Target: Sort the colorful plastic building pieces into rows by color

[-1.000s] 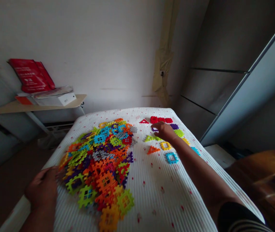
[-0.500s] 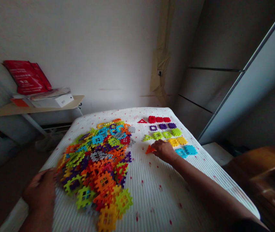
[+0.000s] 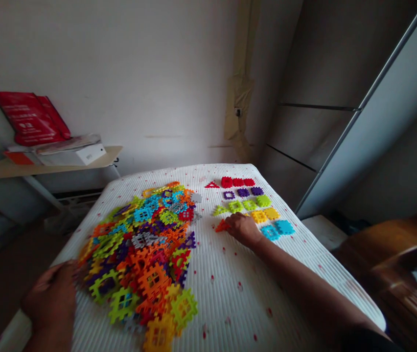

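Note:
My right hand (image 3: 244, 229) is closed on an orange triangular interlocking building piece (image 3: 222, 225), low over the white quilted cover. To its far side, sorted pieces lie in rows by colour: red pieces (image 3: 238, 182), purple pieces (image 3: 243, 193), lime green pieces (image 3: 248, 205), yellow pieces (image 3: 271, 213) and blue pieces (image 3: 285, 227). At the lower left my left hand (image 3: 51, 296) has its fingers curled by the edge of a big mixed pile of building pieces (image 3: 153, 278). Anything inside those fingers is hidden.
The pieces lie on a padded surface with a white, red-dotted cover (image 3: 226, 303). Behind at the left, a small table (image 3: 111, 155) bears a white box (image 3: 91, 152) and a red package (image 3: 30, 117). A grey cabinet (image 3: 326, 112) and brown wooden furniture (image 3: 395, 254) stand at the right.
The whole view has shifted slightly, moving the scene left. My right hand stays by the rows with the orange triangle, which now looks flatter. My left hand remains beside the pile.

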The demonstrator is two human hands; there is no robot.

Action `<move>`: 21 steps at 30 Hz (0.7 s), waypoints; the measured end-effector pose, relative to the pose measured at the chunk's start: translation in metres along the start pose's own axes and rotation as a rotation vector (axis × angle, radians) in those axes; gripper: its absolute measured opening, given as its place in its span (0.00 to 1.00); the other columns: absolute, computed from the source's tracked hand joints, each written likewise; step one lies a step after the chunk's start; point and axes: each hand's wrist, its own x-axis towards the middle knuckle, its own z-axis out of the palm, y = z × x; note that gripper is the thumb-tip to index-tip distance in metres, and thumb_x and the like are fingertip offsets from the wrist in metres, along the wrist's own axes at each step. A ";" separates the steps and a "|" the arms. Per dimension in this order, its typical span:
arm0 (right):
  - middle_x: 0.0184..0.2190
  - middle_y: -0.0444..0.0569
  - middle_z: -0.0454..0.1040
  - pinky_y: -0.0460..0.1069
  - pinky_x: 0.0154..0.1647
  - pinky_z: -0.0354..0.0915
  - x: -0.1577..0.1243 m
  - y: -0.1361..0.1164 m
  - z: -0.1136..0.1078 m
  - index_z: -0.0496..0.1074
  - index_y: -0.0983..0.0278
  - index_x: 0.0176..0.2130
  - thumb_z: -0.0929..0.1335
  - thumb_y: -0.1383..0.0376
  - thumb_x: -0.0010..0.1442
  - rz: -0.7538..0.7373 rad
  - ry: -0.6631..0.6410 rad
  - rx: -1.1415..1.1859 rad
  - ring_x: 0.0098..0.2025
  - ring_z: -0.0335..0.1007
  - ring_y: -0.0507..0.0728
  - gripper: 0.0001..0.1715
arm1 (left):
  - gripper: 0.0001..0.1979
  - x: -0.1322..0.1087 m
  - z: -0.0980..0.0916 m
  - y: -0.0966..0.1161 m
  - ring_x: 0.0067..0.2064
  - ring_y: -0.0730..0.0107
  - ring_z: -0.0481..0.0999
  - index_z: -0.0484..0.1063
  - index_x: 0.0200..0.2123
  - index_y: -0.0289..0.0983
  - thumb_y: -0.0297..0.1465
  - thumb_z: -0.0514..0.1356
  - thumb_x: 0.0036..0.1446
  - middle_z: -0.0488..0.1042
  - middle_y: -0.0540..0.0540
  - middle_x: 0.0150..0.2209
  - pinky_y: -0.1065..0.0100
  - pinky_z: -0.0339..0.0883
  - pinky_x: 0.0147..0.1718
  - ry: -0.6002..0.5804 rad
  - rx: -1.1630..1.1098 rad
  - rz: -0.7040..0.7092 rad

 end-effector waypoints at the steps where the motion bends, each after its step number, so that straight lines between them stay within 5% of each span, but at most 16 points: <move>1: 0.36 0.53 0.75 0.47 0.37 0.61 0.000 0.001 0.001 0.72 0.64 0.38 0.63 0.64 0.62 0.000 0.000 0.003 0.41 0.68 0.58 0.10 | 0.11 0.001 0.000 -0.001 0.28 0.72 0.67 0.72 0.27 0.38 0.33 0.61 0.35 0.68 0.55 0.21 0.67 0.63 0.34 -0.005 0.018 -0.001; 7: 0.36 0.53 0.74 0.48 0.36 0.59 -0.002 -0.002 -0.008 0.72 0.65 0.36 0.64 0.67 0.59 0.003 0.014 0.014 0.40 0.67 0.57 0.08 | 0.12 0.004 0.000 -0.005 0.29 0.72 0.67 0.73 0.29 0.39 0.33 0.62 0.35 0.68 0.56 0.23 0.66 0.62 0.38 -0.010 0.026 -0.025; 13: 0.30 0.49 0.72 0.48 0.35 0.57 -0.044 -0.042 -0.035 0.70 0.64 0.32 0.63 0.68 0.58 -0.178 0.209 0.116 0.35 0.64 0.55 0.06 | 0.12 0.003 0.001 -0.004 0.28 0.71 0.67 0.73 0.28 0.37 0.32 0.61 0.35 0.68 0.55 0.22 0.64 0.63 0.39 -0.021 -0.030 -0.012; 17: 0.29 0.48 0.71 0.47 0.32 0.56 -0.072 -0.055 -0.020 0.69 0.64 0.30 0.65 0.70 0.55 -0.249 0.281 0.185 0.33 0.63 0.55 0.03 | 0.12 0.000 -0.001 0.002 0.28 0.70 0.66 0.73 0.28 0.37 0.33 0.61 0.35 0.67 0.55 0.21 0.63 0.63 0.38 -0.013 0.059 0.001; 21: 0.29 0.48 0.72 0.47 0.33 0.57 -0.067 -0.032 -0.002 0.70 0.65 0.31 0.65 0.70 0.57 -0.097 0.315 0.204 0.33 0.64 0.54 0.03 | 0.13 0.004 -0.001 -0.003 0.28 0.69 0.67 0.74 0.28 0.35 0.34 0.61 0.34 0.68 0.54 0.21 0.63 0.64 0.37 -0.007 0.067 0.020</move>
